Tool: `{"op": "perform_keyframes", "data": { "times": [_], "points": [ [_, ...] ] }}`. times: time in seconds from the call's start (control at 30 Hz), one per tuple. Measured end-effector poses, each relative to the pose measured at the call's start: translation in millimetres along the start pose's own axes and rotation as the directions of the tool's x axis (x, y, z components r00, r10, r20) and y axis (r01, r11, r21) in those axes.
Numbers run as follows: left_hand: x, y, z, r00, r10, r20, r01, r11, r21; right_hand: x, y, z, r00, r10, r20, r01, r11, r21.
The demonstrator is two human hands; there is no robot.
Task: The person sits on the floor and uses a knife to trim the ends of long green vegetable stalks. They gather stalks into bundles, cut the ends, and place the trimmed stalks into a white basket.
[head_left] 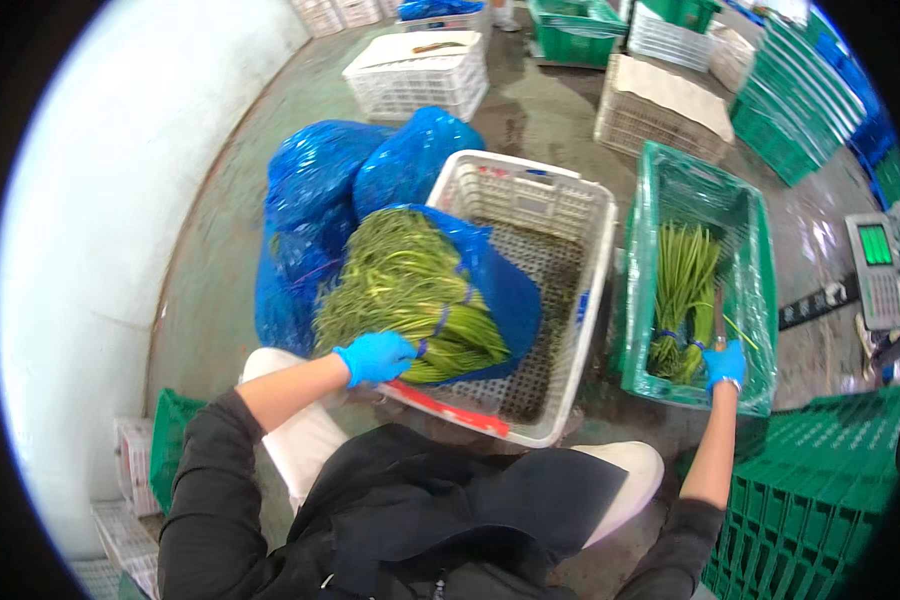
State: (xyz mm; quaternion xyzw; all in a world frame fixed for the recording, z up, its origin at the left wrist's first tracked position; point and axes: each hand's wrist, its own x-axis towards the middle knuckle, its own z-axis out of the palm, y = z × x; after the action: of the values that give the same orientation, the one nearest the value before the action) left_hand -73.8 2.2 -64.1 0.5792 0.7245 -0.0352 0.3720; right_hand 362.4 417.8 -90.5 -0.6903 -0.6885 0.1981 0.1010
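The left blue-gloved hand [375, 357] touches the large heap of slender green stalks [410, 280] at centre; whether it grips, I can't tell. The heap extends above and right of this nearer hand, stalks slanting upper left to lower right, on a crinkled blue plastic bag [515, 315] in the rigid white lattice crate [602, 250]. At right, the right blue-gloved hand [724, 365], grip unclear, is inside the film-lined green plastic crate [766, 260].

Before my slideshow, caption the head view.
Blue-gloved left hand at long green stalks, blue-gloved right hand in green plastic crate.
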Motion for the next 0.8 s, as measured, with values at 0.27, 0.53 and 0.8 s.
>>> {"op": "perform_keyframes", "data": {
  "times": [0.27,0.53,0.8],
  "points": [
    [61,13,-2,0.792,0.455,-0.406,-0.208,0.827,0.522,-186,-109,61,0.816,-0.364,0.450,-0.252,0.476,0.843],
    [110,17,32,0.747,0.234,-0.622,0.331,0.680,0.654,-228,-115,125,0.732,-0.321,0.601,-0.360,0.567,0.741],
    [119,54,22,0.923,-0.043,-0.383,0.318,0.645,0.694,-245,-88,150,0.552,-0.309,0.774,-0.670,0.387,0.633]
  ]
}}
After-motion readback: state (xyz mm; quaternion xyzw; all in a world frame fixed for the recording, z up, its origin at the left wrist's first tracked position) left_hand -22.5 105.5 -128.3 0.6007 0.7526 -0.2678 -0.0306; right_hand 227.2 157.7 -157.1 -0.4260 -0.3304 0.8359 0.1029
